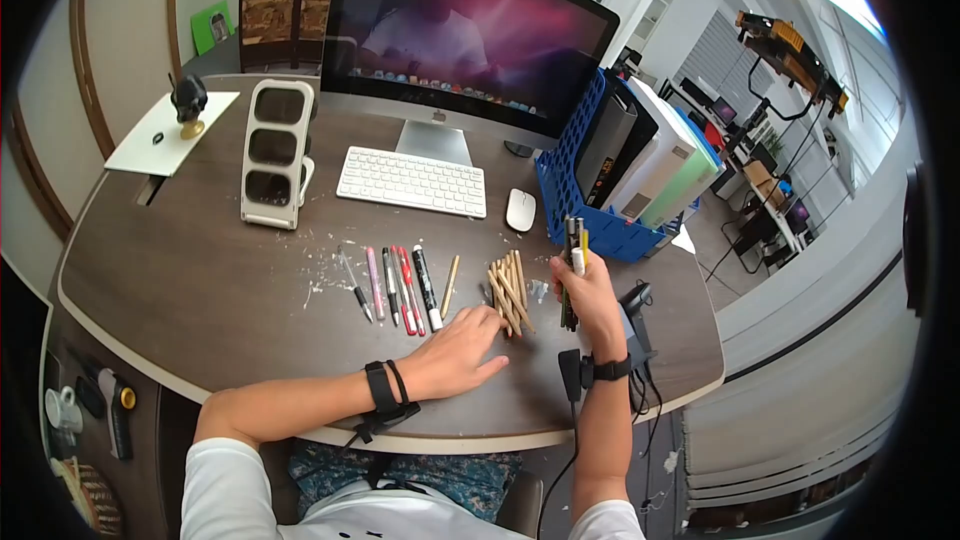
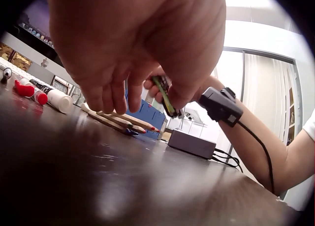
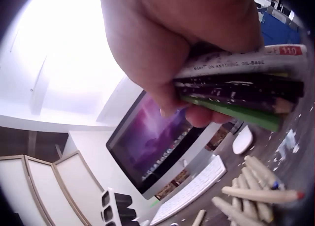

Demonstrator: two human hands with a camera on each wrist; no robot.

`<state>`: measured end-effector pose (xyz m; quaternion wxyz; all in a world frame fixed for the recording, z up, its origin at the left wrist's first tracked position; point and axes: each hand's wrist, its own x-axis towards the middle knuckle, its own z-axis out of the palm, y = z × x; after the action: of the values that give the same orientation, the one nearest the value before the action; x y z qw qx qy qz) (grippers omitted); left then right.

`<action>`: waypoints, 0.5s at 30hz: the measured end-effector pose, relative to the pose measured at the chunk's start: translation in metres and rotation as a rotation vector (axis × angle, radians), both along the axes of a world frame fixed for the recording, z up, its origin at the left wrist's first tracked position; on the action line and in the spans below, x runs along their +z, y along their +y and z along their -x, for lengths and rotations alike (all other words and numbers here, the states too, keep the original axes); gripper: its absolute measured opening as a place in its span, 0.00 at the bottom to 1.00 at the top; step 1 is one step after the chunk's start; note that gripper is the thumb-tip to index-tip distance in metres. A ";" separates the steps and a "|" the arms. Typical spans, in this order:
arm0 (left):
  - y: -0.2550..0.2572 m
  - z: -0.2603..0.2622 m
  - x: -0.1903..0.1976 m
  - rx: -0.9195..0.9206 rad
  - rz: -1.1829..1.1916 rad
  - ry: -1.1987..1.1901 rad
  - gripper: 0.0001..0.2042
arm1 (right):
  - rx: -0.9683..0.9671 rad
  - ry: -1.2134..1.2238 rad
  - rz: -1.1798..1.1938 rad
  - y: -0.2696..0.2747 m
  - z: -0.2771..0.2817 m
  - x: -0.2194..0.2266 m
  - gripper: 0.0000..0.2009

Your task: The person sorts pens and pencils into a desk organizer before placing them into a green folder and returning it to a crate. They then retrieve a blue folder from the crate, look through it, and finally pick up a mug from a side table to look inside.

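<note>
Head view is showing a dark wooden surface (image 1: 200, 290) with the person's two forearms reaching over its near edge. Farthest left, a white desk organizer (image 1: 275, 152) is standing upright, and in front of it a row of pens and markers (image 1: 395, 285) is lying side by side. Next comes the left hand (image 1: 455, 352), its forearm crossing in from the lower left, palm facing down and fingers spreading loosely, the fingertips resting at the near end of a pile of wooden pencils (image 1: 508, 292) without closing round any of them. In the left wrist view those fingers (image 2: 115, 95) are hanging straight down above the pencils. Just right of the pile, the right hand (image 1: 588, 295) is standing with the forearm rising from the near edge, fingers curling tightly round a bundle of pens (image 1: 573, 252) held upright above the surface. Behind it, a blue crate (image 1: 585, 215) is holding boxes.
</note>
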<state>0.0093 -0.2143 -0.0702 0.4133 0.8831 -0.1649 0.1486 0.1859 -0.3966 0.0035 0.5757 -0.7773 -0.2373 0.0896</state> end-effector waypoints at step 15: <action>-0.002 0.004 -0.025 -0.124 -0.380 -0.082 0.27 | -0.252 -0.463 0.703 0.000 -0.032 -0.072 0.28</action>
<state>0.0054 -0.2167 -0.0953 0.2404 0.9267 -0.2606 0.1250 0.2175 -0.3965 -0.0686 0.2142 -0.9485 -0.2183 -0.0824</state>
